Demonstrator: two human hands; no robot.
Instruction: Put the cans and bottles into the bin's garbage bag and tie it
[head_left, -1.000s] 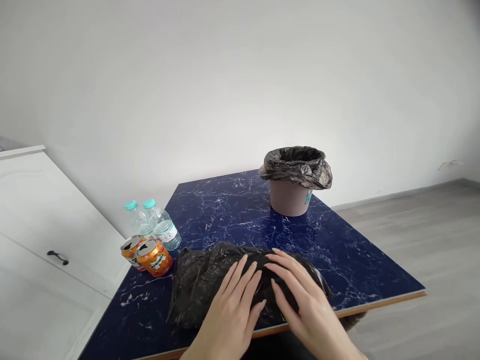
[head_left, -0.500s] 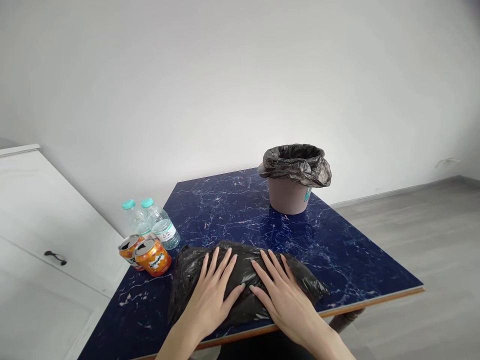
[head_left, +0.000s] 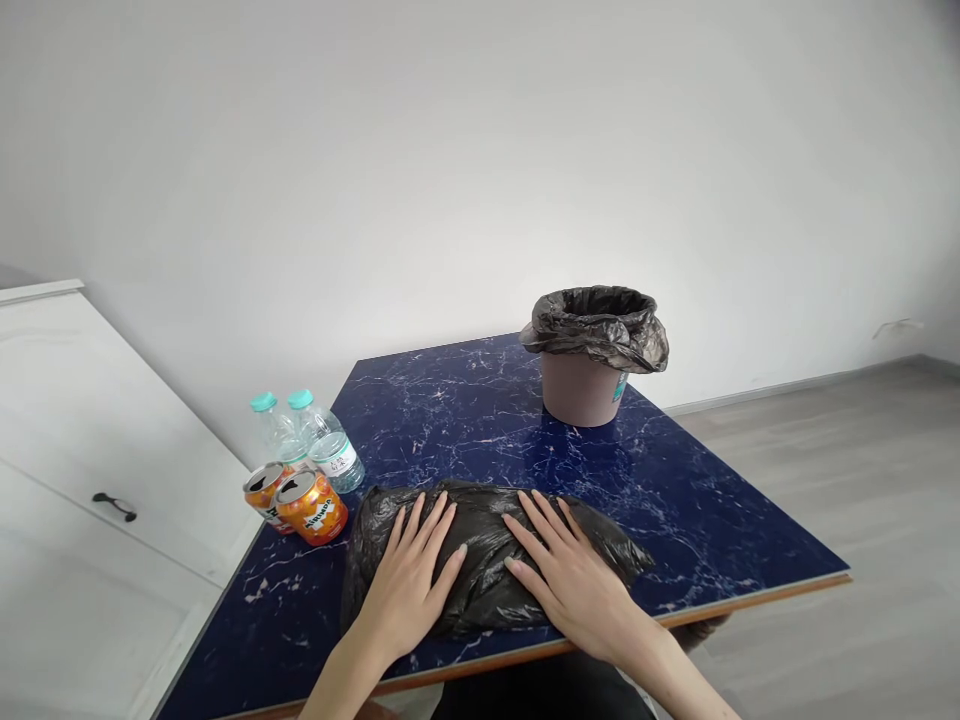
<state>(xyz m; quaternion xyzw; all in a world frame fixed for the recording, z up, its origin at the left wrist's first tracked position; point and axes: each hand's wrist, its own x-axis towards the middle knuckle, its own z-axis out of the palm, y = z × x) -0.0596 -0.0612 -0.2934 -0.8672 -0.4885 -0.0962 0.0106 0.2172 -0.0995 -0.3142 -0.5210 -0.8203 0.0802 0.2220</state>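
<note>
Black crumpled plastic bag (head_left: 487, 560): lies at near edge of dark blue marbled worktop (head_left: 675, 500). Left hand (head_left: 409, 590) and right hand (head_left: 574, 580) pressed flat upon it, fingers spread open, gripping nothing.

The dark blue marbled table (head_left: 480, 430) carries a crumpled black plastic bag (head_left: 484, 595) near its front edge, a bag-lined bin (head_left: 581, 385) at the far side, and two water bottles (head_left: 334, 455) beside two orange cans (head_left: 311, 505) at the left edge.

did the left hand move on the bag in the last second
Yes. The left hand slid left across the black bag, closer to the orange cans.
</note>
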